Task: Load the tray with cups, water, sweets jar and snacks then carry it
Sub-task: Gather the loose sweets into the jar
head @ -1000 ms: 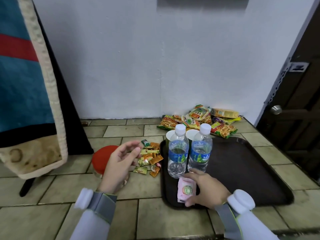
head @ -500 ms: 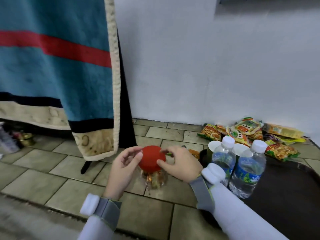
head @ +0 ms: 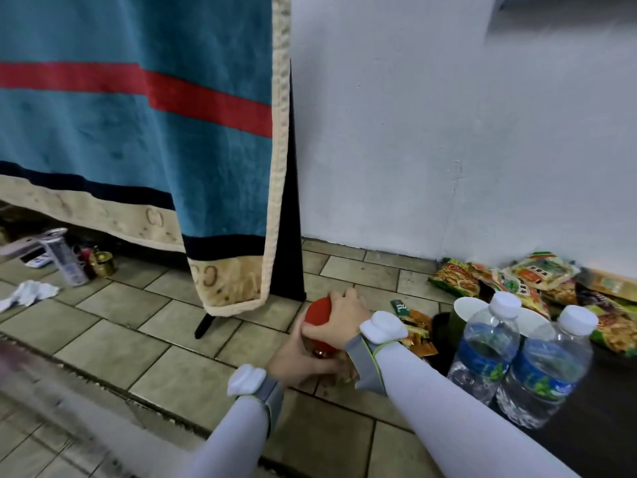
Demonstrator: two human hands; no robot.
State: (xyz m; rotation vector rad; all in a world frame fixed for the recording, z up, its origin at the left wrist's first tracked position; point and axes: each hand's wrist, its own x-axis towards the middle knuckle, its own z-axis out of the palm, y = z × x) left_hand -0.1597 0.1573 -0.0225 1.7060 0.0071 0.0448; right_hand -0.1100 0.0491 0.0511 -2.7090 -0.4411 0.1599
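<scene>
On the tiled floor [head: 358,270] just left of the dark plastic tray [head: 593,439], I see my right hand [head: 341,313] gripping the clear sweets jar's round red lid [head: 317,313], fingers curled over it, while my left hand [head: 300,357] wraps the jar's body.

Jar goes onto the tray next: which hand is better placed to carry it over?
Probably left: it grips the jar's body from below, while the right only grips the lid.
</scene>
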